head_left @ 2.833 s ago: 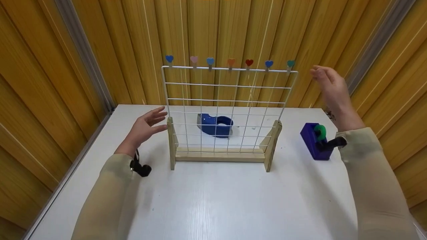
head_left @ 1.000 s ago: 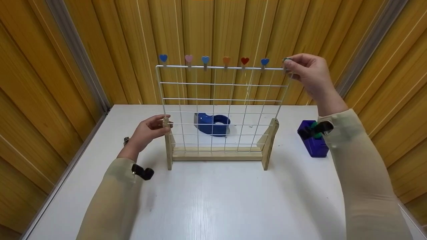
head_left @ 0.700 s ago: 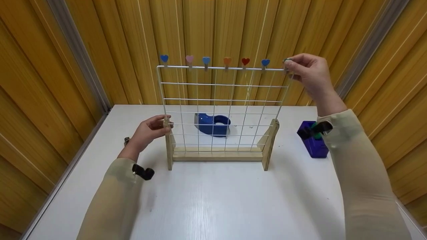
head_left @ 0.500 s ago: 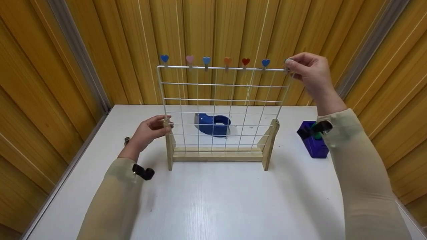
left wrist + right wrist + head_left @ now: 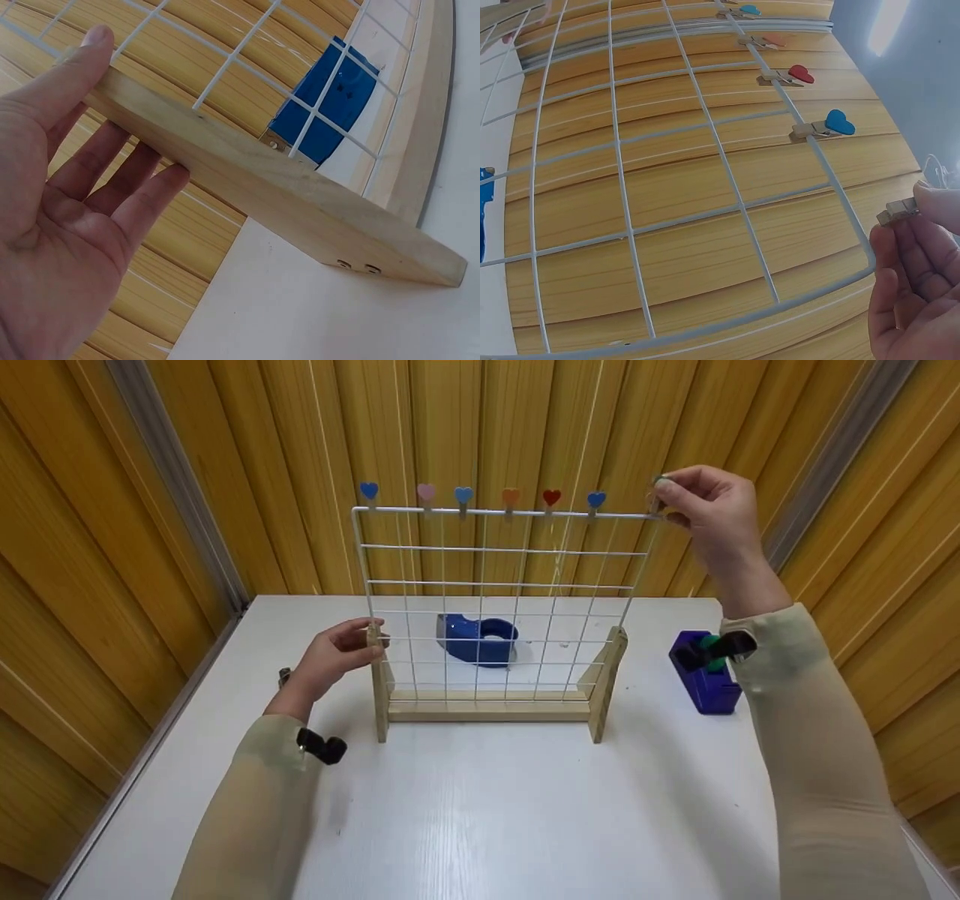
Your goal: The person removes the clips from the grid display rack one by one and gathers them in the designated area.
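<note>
In the head view, my left hand (image 5: 328, 664) holds the upper end of the stand's left wooden leg (image 5: 262, 176), thumb on one side and fingers on the other. The leg supports an upright white wire grid (image 5: 502, 553). My right hand (image 5: 712, 510) is at the grid's top right corner and pinches a small wooden clothespin (image 5: 898, 211) between thumb and fingers. A bit of its green heart (image 5: 660, 478) shows above the thumb. The right wrist view has this clothespin apart from the wire. Several heart clothespins remain clipped along the top bar, the nearest with a blue heart (image 5: 840, 123).
Behind the grid, a blue tape dispenser (image 5: 478, 643) lies on the white table (image 5: 465, 810). A purple tape dispenser (image 5: 709, 686) with a green roll stands on the right, partly behind the wrist camera (image 5: 720, 651). Wood-grain walls (image 5: 465, 427) enclose the table.
My left hand has come onto the wooden leg. My right hand reached the top right corner, took hold of the green-heart clothespin and lifted it up and right, off the bar.
</note>
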The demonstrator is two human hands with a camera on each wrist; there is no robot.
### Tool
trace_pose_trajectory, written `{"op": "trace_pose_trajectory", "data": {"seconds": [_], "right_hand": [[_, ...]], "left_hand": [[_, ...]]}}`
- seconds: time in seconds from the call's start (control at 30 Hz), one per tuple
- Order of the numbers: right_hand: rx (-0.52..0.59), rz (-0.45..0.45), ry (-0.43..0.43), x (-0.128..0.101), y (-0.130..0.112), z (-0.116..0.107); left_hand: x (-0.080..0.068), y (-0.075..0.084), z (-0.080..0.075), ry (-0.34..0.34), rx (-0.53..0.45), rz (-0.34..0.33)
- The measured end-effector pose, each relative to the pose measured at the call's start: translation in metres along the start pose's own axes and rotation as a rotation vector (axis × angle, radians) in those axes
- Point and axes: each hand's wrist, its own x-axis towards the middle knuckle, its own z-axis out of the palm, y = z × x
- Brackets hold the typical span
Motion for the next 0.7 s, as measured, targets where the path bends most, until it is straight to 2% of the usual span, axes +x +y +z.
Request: {"op": "trace_pose_trajectory", "data": {"seconds": [0.33, 0.7], "right_hand": [[-0.033, 0.003, -0.011, -0.017, 0.003, -0.007], [-0.118, -0.018, -0.028, -0.050, 0.012, 0.003]], "left_hand": [[0.000, -0.002, 0.000, -0.001, -0.003, -0.010], [-0.002, 0.000, 0.001, -0.002, -0.018, 0.018]]}}
